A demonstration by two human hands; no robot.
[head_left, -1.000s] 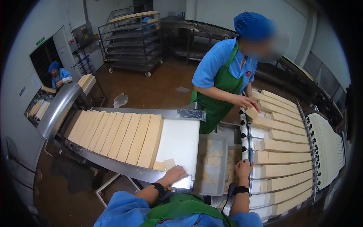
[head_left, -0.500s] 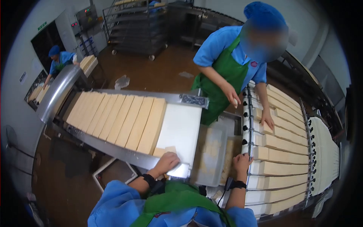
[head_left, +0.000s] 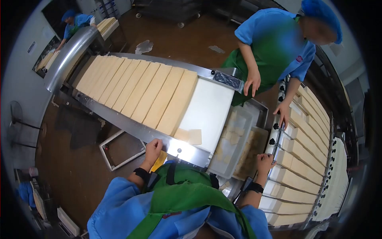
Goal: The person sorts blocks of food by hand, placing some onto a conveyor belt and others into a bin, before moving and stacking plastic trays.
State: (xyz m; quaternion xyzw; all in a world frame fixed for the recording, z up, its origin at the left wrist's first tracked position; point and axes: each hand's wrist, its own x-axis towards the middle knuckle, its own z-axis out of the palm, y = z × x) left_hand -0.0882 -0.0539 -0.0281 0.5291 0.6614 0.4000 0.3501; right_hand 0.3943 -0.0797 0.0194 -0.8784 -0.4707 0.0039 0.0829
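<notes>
One loosely curled left hand [head_left: 154, 149] sits by the metal edge [head_left: 179, 150] of a conveyor, lower centre; whether they touch is unclear. Right of it, the right hand [head_left: 265, 163] has bent fingers at a metal rail [head_left: 279, 139]; I cannot tell its grip. Pale slabs [head_left: 304, 169] line the lower right; more blocks [head_left: 137, 89] fill the centre left. A co-worker [head_left: 266, 44] leans in at upper right.
</notes>
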